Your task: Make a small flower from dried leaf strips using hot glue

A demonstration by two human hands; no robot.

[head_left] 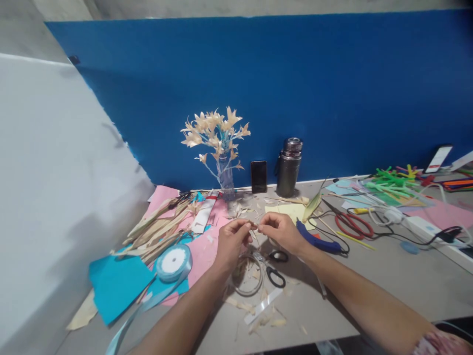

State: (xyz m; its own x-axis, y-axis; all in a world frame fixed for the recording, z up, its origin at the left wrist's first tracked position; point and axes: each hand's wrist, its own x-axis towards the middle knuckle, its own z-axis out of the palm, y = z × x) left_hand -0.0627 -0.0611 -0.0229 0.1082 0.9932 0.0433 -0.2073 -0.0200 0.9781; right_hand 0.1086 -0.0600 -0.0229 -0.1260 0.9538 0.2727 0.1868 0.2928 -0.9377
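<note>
My left hand point(235, 236) and my right hand point(278, 230) meet above the middle of the table, fingertips almost touching. Both pinch a small pale brown piece point(254, 227), mostly hidden by the fingers; it looks like dried husk. Below them lie scissors with black handles point(276, 277), a round ring-shaped coil point(248, 294) and scattered husk scraps point(279, 322). A blue glue gun point(318, 240) rests just right of my right hand. Pink paper point(201, 251) spreads out left of my left hand.
Pale husk flowers point(214, 129) stand in a clear vase point(226, 180) behind my hands, near a phone point(259, 176) and a dark flask point(289, 170). Left are a ribbon roll point(173, 264) and dried husks point(162, 234); right, red-handled scissors point(356, 225) and a power strip point(439, 241).
</note>
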